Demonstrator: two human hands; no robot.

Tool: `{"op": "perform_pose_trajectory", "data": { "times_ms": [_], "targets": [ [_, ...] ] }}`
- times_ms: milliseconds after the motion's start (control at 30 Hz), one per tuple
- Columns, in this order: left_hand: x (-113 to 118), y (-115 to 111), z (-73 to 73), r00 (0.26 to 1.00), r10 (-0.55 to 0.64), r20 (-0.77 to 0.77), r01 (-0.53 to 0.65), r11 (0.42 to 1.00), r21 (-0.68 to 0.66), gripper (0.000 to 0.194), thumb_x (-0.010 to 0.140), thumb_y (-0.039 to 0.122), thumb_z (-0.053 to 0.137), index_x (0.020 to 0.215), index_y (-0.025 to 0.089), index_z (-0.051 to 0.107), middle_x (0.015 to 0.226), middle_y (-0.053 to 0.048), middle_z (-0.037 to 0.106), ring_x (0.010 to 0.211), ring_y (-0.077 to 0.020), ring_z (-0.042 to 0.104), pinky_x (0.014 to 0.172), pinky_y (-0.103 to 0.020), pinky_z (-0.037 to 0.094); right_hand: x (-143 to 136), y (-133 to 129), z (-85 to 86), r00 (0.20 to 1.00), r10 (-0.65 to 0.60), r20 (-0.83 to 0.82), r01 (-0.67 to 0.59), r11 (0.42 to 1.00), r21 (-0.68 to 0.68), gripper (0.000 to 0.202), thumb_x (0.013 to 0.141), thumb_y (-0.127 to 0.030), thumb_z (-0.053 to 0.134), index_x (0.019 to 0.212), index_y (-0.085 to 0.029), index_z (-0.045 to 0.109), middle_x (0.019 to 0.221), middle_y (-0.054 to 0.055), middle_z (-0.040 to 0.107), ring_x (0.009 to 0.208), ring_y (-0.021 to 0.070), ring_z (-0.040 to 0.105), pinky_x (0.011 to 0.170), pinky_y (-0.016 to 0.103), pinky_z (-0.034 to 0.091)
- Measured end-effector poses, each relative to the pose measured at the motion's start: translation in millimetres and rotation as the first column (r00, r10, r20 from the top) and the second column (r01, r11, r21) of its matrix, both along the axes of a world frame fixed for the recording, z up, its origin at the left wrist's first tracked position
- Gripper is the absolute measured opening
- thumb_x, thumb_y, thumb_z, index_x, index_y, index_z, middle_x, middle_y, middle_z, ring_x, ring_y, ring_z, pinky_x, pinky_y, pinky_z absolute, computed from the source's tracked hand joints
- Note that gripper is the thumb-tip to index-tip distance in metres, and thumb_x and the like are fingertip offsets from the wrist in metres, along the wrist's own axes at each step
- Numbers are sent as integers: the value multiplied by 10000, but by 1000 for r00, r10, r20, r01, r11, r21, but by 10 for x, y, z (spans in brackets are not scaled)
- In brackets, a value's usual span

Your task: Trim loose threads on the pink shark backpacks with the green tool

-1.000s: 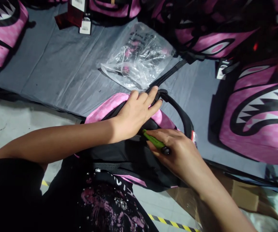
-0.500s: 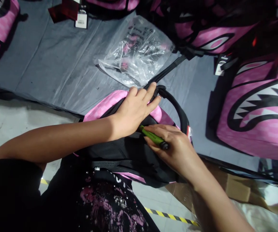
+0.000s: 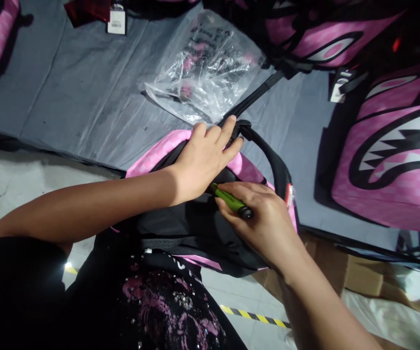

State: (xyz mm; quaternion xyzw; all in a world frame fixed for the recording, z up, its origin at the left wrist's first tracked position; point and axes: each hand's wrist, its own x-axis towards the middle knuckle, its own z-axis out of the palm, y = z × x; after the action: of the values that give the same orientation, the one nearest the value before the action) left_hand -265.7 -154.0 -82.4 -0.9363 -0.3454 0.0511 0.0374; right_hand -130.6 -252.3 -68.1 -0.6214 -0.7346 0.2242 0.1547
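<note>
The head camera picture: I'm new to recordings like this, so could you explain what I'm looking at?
There is no machine here. A camera worn on a person's head looks forward and down at their own bare hands. The left hand rests on a pink and black bag at the near edge of a grey surface. The right hand holds a slim green tool with a black end, pointed toward the bag; its working tip is hard to make out. Beyond the hands lies a clear plastic bag. To the right stands a pink backpack with a toothy mouth design, and a white tag lies at the far left.
</note>
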Motion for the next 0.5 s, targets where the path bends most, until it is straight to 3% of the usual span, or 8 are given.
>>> {"op": "perform_pose_trajectory", "data": {
  "times_ms": [100,200,433,500],
  "targets": [
    [1,15,20,1000,4,-17,-4,1000,-18,692,910,175,516,1559,253,290,1634,-106,268,1245,-283,494,1021,-446,366,-14,4,2,999,-5,-51,3,1000,-28,201,892,-242,600,1043,-184,719,996,84,760,899,250,722,832,402,567],
    [-4,23,33,999,-13,-35,13,1000,-10,718,900,167,526,1564,258,271,1638,-103,257,1253,-285,491,1019,-444,365,-24,8,28,999,-12,34,13,999,-40,199,886,-252,603,1035,-193,720,995,91,757,905,271,716,829,429,560],
    [-17,20,38,1000,-21,-18,20,1000,-24,754,869,163,561,1563,236,277,1645,-118,235,1259,-300,488,1040,-449,355,-36,44,57,998,2,65,3,997,-82,205,880,-258,604,1037,-203,723,968,91,762,885,268,720,812,417,565],
    [-19,21,50,1000,-15,-11,15,999,-40,746,870,158,556,1562,227,284,1644,-124,236,1263,-304,487,1046,-451,352,-26,55,61,999,32,-11,-33,994,-101,220,887,-242,593,1064,-205,718,1005,86,763,917,255,721,848,405,567]
  ]
}}
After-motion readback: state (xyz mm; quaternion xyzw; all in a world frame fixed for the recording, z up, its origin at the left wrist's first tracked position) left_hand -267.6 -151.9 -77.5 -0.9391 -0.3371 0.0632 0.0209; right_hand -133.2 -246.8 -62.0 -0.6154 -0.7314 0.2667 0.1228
